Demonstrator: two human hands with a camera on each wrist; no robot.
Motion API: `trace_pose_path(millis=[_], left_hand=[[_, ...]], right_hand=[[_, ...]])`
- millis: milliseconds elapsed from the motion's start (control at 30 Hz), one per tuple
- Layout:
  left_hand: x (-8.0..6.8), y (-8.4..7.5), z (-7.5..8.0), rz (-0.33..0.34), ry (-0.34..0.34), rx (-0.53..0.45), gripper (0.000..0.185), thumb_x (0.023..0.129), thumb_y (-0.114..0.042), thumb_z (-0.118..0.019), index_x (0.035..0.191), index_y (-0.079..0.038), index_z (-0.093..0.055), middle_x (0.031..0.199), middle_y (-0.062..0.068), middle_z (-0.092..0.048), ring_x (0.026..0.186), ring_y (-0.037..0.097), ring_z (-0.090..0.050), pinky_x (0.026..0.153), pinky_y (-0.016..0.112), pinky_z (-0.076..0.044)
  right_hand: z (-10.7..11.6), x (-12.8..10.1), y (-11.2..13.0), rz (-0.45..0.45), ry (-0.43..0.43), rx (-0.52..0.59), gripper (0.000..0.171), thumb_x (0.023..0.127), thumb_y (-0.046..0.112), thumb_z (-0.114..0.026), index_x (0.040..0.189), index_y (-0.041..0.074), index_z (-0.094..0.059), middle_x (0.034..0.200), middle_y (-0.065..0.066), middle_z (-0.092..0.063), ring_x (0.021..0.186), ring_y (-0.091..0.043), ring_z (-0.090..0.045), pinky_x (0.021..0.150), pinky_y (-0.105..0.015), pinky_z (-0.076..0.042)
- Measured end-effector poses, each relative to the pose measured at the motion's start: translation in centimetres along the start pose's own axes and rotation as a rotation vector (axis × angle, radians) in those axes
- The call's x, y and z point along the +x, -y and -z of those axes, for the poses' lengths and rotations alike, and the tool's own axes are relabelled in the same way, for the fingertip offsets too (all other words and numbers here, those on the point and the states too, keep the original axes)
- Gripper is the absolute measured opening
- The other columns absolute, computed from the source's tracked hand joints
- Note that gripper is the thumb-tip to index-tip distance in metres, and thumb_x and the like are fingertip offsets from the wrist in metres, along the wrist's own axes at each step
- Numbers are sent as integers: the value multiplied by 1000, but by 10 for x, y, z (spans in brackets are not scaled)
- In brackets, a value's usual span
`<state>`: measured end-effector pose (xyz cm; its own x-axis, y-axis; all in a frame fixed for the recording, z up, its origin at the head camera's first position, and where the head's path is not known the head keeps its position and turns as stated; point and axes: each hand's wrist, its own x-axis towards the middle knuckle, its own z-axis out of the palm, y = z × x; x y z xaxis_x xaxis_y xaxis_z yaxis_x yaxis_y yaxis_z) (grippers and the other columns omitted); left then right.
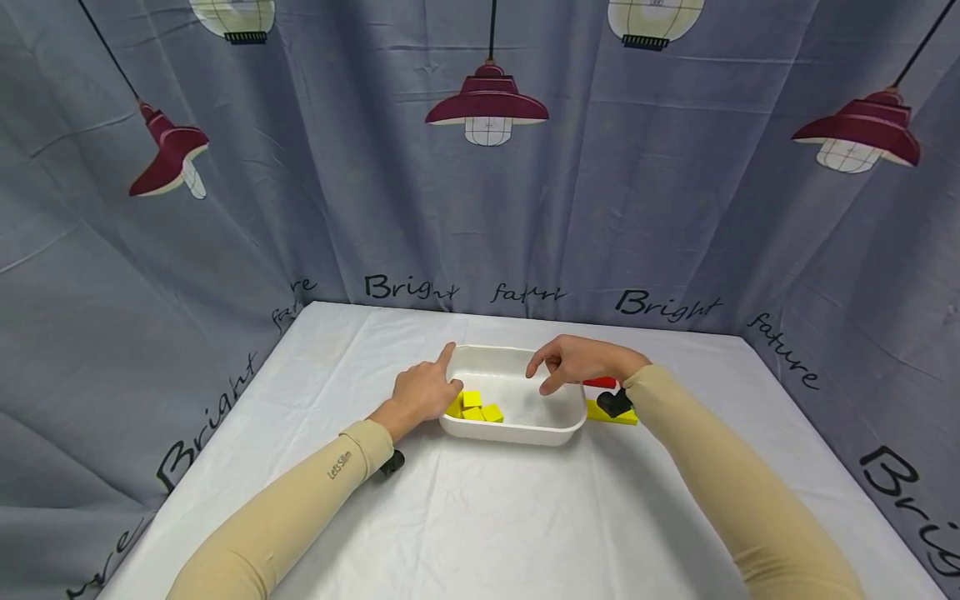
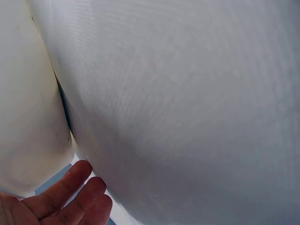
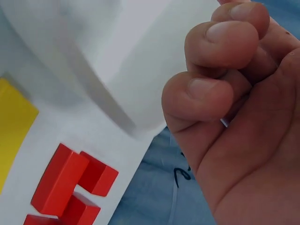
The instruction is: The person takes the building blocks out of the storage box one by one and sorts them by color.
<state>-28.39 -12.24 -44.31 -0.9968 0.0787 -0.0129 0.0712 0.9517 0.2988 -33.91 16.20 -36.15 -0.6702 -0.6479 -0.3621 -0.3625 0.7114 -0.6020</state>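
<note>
Left hand (image 1: 422, 393) resting against the left wall of the white tray (image 1: 525, 435), index finger extended along the rim, remaining fingers loosely bent, holding nothing visible; in the left wrist view, relaxed fingertips (image 2: 75, 190) lying beside the tray wall. Right hand (image 1: 577, 362) hovering above the tray's right half, fingers curled downward; in the right wrist view, fingers (image 3: 220, 51) drawn in toward the palm, nothing visible between them, though the inside of the hand partly hidden. Yellow blocks (image 1: 474, 407) lying in the tray's near left corner, just beside the left hand and apart from the right. Outside the tray, near its right wall and close under the right wrist: a red block (image 1: 600, 382), a flat yellow piece (image 1: 609, 414) and a black object (image 1: 615, 402) on top of it; identity of the black object not determinable. Red block (image 3: 70, 185) confirmed on the white tablecloth (image 1: 487, 517) in the right wrist view. Judged risks: tray light and unsecured, liable to slide or tip under sideways pressure from the left hand; right forearm close above the loose pieces, liable to brush them toward the table's right side; blocks in the tray crowded in one corner, liable to shift if the tray is bumped.
</note>
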Motion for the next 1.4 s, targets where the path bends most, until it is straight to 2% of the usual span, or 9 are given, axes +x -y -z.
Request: trace_pose_path(millis=[300,600,733,967,1400], left_hand=[[-1,0,2,-10,-8,-1,74,95,-42,-49,161,-21,-22,105,15,-72,80,25,-64,67,43,-51],[-2,0,1,-15,-15,-6,75,95,-42,-48,161,-20,-22,100,14,-72,76,24,-62,64,42,-51],[-1,0,0,-11,-14,0,74,95,-41,-48,161,-20,-22,99,13,-72,75,23,-61,63,42,-50],[0,0,0,-10,-17,5,74,95,-42,-49,161,-21,-23,104,15,-72,81,25,-65,66,43,-52],[0,1,1,-17,-15,1,74,95,-42,-49,161,-20,-23,95,13,-71,73,23,-61,62,40,-50]], right_hand=[[-1,17,3,14,86,56,40,84,20,-80,123,11,-71,66,0,-48,53,-14,-37,59,-28,-35],[-7,36,5,32,147,61,38,84,21,-80,120,13,-73,64,2,-45,50,-14,-35,55,-27,-32],[-11,42,5,32,156,60,38,82,24,-81,119,14,-73,62,2,-45,50,-14,-36,55,-28,-33],[-19,51,8,17,174,56,33,84,23,-80,116,16,-75,61,2,-44,49,-14,-35,57,-28,-34],[-29,63,13,21,198,47,36,82,20,-81,116,15,-73,60,2,-46,51,-16,-37,57,-27,-34]])
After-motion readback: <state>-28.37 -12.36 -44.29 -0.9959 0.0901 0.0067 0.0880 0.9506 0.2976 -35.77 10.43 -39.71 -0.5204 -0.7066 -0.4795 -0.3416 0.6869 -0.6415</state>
